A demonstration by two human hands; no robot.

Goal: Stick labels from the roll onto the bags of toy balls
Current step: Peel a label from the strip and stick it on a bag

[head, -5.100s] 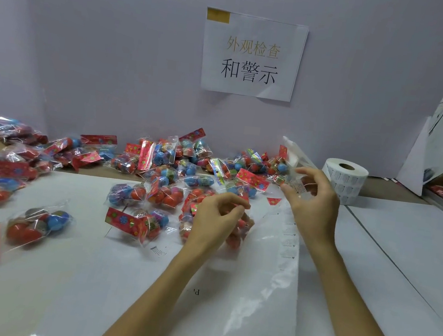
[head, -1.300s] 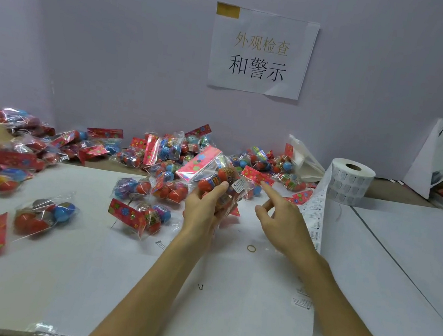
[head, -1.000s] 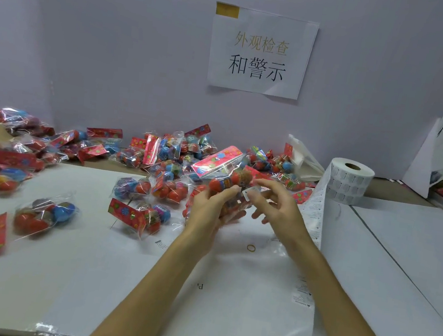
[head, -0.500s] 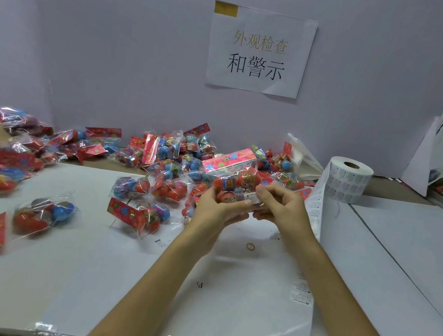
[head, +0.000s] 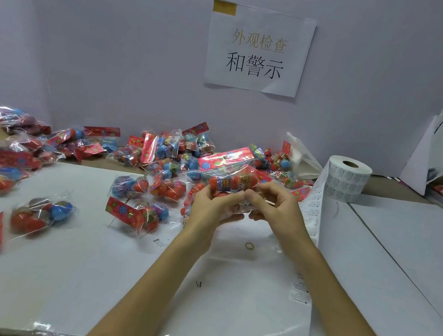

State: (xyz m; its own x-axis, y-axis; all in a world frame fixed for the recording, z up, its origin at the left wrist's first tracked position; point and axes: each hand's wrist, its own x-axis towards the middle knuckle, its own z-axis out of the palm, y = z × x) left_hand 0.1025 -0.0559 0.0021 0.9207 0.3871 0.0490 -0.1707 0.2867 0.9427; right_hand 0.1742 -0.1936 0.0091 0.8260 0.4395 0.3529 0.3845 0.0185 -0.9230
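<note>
Your left hand (head: 209, 208) curls under the crinkly clear bag (head: 237, 179) of round balls while your right hand (head: 279, 211) pinches its front.

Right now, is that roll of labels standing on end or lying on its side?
Standing on end: the label roll shows its core hole facing up, with a strip trailing off it.

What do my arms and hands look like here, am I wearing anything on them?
The left forearm and right forearm are bare down to the frame's lower edge; no sleeves show. The left hand and right hand wear no gloves, and no watch, bracelet or ring is visible.
</note>
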